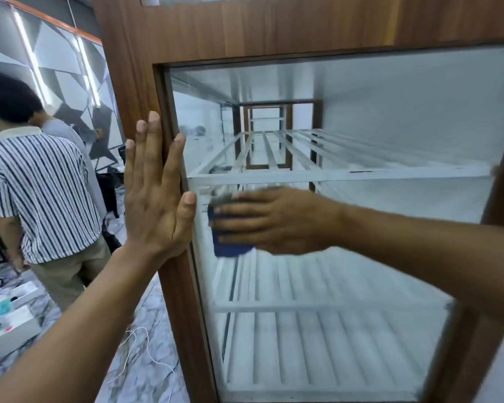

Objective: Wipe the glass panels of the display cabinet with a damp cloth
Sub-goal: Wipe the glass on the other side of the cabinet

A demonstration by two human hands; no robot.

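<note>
The display cabinet has a brown wooden frame [146, 71] around a large glass panel [361, 117]; white slatted shelves show behind the glass. My left hand [154, 187] lies flat with straight fingers against the frame's left upright, its thumb at the glass edge. My right hand [277, 219] reaches in from the right and presses a folded blue cloth [230, 242] against the glass near the left edge, at mid height. The hand is blurred and covers most of the cloth; its fingers look fairly straight.
A person in a striped shirt [38, 196] stands at the left with their back turned. White boxes [9, 324] sit low at the far left. A white cable [146, 353] trails over the marbled floor beside the cabinet.
</note>
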